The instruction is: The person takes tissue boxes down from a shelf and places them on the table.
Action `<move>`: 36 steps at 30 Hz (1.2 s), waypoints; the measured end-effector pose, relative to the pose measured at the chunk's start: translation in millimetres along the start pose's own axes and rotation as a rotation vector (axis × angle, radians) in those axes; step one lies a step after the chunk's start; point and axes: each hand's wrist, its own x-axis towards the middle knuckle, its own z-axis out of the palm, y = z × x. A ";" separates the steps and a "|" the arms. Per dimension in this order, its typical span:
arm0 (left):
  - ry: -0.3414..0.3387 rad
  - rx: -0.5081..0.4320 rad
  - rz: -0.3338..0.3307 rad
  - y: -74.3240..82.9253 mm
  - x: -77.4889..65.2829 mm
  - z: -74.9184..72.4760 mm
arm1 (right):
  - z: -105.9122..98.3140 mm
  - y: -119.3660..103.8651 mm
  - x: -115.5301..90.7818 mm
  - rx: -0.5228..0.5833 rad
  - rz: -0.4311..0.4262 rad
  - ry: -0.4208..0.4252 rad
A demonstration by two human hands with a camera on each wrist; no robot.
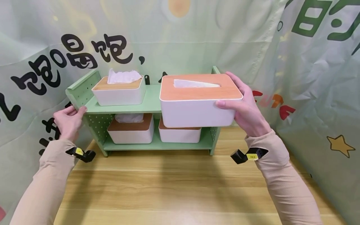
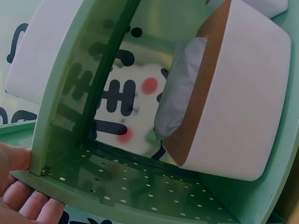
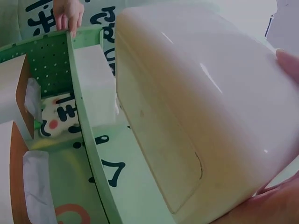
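My right hand (image 1: 248, 107) holds a large white tissue box (image 1: 194, 113) with a wood-look lid by its right end, thumb on the front wall. Raised in front of the right part of a green two-tier shelf (image 1: 126, 109), the box hides that end of the upper tier. Its underside shows in the right wrist view. At the shelf's left side, my left hand (image 1: 68, 122) grips the upper board's corner, thumb above and fingers below in the left wrist view. A smaller tissue box (image 1: 121, 97) with tissue sticking out sits on the upper tier's left.
Two more white tissue boxes with brown lids stand on the lower tier, one at left (image 1: 130, 137) and one at right (image 1: 180, 136), partly covered by the held box. The shelf stands on a wooden table (image 1: 146, 187). Printed cloth (image 1: 182, 56) hangs behind and at both sides.
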 end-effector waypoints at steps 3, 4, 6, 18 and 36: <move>-0.001 0.001 0.003 0.5 -0.5 -0.1 | -3.0 -1.3 -8.2 0.000 0.001 0.002; -0.001 0.000 0.003 0.6 -0.7 -0.2 | -4.0 -1.5 -10.8 -0.002 -0.002 0.003; -0.003 -0.001 0.002 0.7 -1.0 -0.3 | -6.1 -1.5 -15.5 -0.009 -0.004 0.003; -0.005 -0.002 0.006 -1.2 -1.0 -1.0 | -26.0 7.0 -36.2 -0.044 -0.036 0.007; -0.002 0.019 0.028 -2.2 0.0 -1.9 | -64.5 25.9 -61.4 -0.067 -0.042 0.020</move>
